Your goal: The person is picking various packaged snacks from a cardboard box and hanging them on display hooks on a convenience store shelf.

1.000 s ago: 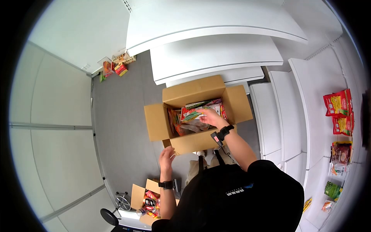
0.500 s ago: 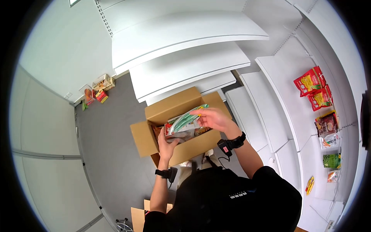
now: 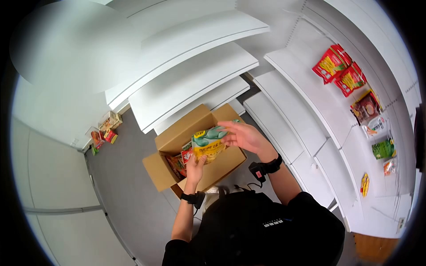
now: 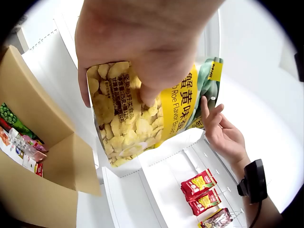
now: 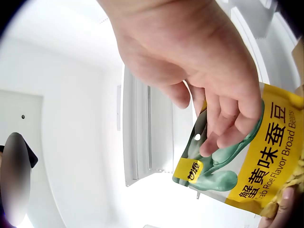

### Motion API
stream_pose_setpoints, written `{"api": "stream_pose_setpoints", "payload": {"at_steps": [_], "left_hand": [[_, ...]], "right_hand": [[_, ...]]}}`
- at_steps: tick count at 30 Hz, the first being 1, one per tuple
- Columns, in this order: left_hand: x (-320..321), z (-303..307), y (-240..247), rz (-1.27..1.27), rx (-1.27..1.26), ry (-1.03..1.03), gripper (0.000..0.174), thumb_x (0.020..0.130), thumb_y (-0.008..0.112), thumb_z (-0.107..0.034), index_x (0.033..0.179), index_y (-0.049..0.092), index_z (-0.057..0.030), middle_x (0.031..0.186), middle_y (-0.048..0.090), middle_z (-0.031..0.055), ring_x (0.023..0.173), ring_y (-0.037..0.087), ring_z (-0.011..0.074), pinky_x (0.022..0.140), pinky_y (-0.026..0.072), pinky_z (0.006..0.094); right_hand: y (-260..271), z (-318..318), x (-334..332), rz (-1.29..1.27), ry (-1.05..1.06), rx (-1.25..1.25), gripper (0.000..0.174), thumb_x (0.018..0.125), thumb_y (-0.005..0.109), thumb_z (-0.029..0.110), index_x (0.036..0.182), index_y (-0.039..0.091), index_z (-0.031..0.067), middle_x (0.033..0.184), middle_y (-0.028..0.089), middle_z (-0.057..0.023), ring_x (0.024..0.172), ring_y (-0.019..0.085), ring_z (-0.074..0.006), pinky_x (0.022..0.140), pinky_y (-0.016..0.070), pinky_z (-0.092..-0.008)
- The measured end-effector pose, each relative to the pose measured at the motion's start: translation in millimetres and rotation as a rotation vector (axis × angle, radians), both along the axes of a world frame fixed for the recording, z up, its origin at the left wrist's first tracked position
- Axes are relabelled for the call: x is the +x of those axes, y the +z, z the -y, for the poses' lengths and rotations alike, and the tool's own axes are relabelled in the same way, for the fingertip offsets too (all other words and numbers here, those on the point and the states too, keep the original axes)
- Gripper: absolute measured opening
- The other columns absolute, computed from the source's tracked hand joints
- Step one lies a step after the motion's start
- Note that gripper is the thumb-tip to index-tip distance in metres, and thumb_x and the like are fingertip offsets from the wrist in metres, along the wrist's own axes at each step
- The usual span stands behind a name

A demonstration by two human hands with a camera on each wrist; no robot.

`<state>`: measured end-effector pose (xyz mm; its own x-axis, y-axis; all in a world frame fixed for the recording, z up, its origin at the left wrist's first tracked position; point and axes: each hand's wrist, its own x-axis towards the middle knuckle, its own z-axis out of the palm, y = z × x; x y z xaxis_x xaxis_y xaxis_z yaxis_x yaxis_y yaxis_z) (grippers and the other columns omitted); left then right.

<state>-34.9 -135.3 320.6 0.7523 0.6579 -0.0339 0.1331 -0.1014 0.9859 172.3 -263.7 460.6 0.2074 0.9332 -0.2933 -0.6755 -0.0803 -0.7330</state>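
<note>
My left hand (image 3: 195, 170) grips a yellow and green bag of crab roe flavor broad beans (image 3: 208, 144) by its lower end, thumb across the front. In the left wrist view, pale beans are printed on the half of the bag (image 4: 126, 128) by that hand. The right hand (image 3: 248, 139) is at the bag's green top end. In the right wrist view its loosely bent fingers (image 5: 228, 121) lie over the green part of the front, near the hang hole. Beneath the bag stands an open cardboard box (image 3: 188, 128) with colorful packs inside.
White shelves (image 3: 195, 71) rise behind the box. On the right-hand shelving lie red snack bags (image 3: 333, 64), a brown pack (image 3: 366, 108), a green pack (image 3: 382, 149) and a small yellow pack (image 3: 364, 185). Several packages (image 3: 108, 126) sit on the floor by the left wall.
The bag has come up from inside the box and turned its yellow front into view. The left hand moved from beside the box to the bag. The head view has swung toward the right-hand shelves.
</note>
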Motion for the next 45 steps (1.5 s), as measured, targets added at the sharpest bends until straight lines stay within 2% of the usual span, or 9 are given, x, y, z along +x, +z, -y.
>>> {"api": "stream_pose_setpoints", "payload": {"at_steps": [3, 6, 12, 19, 27, 31, 34, 40, 45], "left_hand": [[12.2, 20.3, 10.7, -0.036, -0.15, -0.083, 0.025, 0.092, 0.056, -0.014, 0.11, 0.058, 0.0039, 0.098, 0.065, 0.0061, 0.086, 0.059, 0.0114, 0.078, 0.0467, 0.026], [26.6, 43.2, 12.7, -0.007, -0.245, -0.144, 0.024, 0.092, 0.057, -0.015, 0.107, 0.059, 0.0042, 0.098, 0.065, 0.0045, 0.085, 0.059, 0.0101, 0.077, 0.0469, 0.0254], [56.9, 86.5, 31.4, 0.107, -0.269, -0.239, 0.025, 0.092, 0.058, -0.016, 0.106, 0.06, 0.0039, 0.099, 0.065, 0.0049, 0.086, 0.059, 0.0109, 0.077, 0.0473, 0.0254], [101.5, 146.7, 42.9, 0.065, -0.331, -0.405, 0.028, 0.091, 0.059, -0.02, 0.107, 0.059, 0.0034, 0.1, 0.064, 0.0051, 0.086, 0.06, 0.0125, 0.077, 0.0479, 0.0265], [160.7, 224.7, 79.4, 0.073, -0.348, -0.629, 0.027, 0.091, 0.058, -0.017, 0.107, 0.059, 0.0048, 0.1, 0.065, 0.0074, 0.086, 0.062, 0.0132, 0.077, 0.049, 0.026], [182.2, 244.2, 86.2, 0.089, -0.292, -0.693, 0.028, 0.091, 0.059, -0.017, 0.108, 0.059, 0.0052, 0.101, 0.065, 0.0076, 0.087, 0.061, 0.0129, 0.077, 0.0485, 0.026], [194.6, 253.7, 89.6, 0.068, -0.375, -0.732, 0.029, 0.091, 0.059, -0.017, 0.109, 0.059, 0.0051, 0.102, 0.065, 0.0076, 0.088, 0.061, 0.0129, 0.078, 0.0478, 0.0262], [221.8, 273.1, 88.2, 0.032, -0.338, -0.833, 0.032, 0.091, 0.06, -0.02, 0.111, 0.057, 0.0048, 0.104, 0.064, 0.0076, 0.09, 0.059, 0.0126, 0.08, 0.0468, 0.0269], [255.8, 288.3, 81.2, 0.005, -0.343, -0.935, 0.033, 0.091, 0.059, -0.021, 0.112, 0.057, 0.0047, 0.105, 0.063, 0.0071, 0.09, 0.059, 0.0127, 0.08, 0.0468, 0.0271]], "right_hand": [[12.8, 35.9, 8.3, 0.019, -0.096, 0.022, 0.05, 0.098, 0.04, 0.033, 0.14, 0.032, 0.0077, 0.133, 0.046, -0.0139, 0.099, 0.057, -0.0211, 0.088, 0.0452, -0.0334], [5.7, 78.8, 22.6, 0.007, -0.22, 0.105, 0.052, 0.097, 0.042, 0.035, 0.141, 0.029, 0.0112, 0.135, 0.045, -0.0131, 0.102, 0.055, -0.0201, 0.089, 0.0439, -0.0333], [-6.1, 162.3, 32.1, 0.019, -0.381, 0.05, 0.046, 0.097, 0.04, 0.032, 0.137, 0.036, 0.0092, 0.133, 0.047, -0.0112, 0.102, 0.055, -0.0215, 0.091, 0.0435, -0.0357], [-30.1, 253.2, 27.9, 0.151, -0.612, -0.145, 0.046, 0.092, 0.053, 0.033, 0.127, 0.047, 0.0042, 0.124, 0.053, -0.007, 0.104, 0.053, -0.0179, 0.088, 0.0446, -0.0327], [-38.9, 350.9, 34.5, 0.251, -0.79, -0.206, 0.044, 0.09, 0.057, 0.03, 0.124, 0.05, 0.0039, 0.121, 0.054, -0.0044, 0.108, 0.05, -0.0151, 0.089, 0.0422, -0.0316], [-42.2, 374.0, 38.2, 0.275, -0.772, -0.256, 0.047, 0.089, 0.058, 0.031, 0.127, 0.048, 0.0031, 0.124, 0.052, -0.0051, 0.112, 0.048, -0.0154, 0.09, 0.0417, -0.0336], [-50.7, 381.4, 42.1, 0.297, -0.737, -0.251, 0.057, 0.086, 0.061, 0.034, 0.132, 0.045, 0.0039, 0.128, 0.05, -0.0068, 0.118, 0.045, -0.0183, 0.095, 0.0369, -0.0338], [-51.5, 391.8, 44.0, 0.225, -0.732, -0.191, 0.05, 0.088, 0.062, 0.026, 0.127, 0.047, -0.0014, 0.118, 0.057, -0.0064, 0.106, 0.054, -0.0148, 0.09, 0.0438, -0.0305], [-49.6, 402.8, 54.6, 0.208, -0.818, -0.137, 0.046, 0.087, 0.063, 0.019, 0.125, 0.049, -0.0022, 0.113, 0.06, -0.006, 0.101, 0.057, -0.0131, 0.087, 0.0447, -0.026]]}}
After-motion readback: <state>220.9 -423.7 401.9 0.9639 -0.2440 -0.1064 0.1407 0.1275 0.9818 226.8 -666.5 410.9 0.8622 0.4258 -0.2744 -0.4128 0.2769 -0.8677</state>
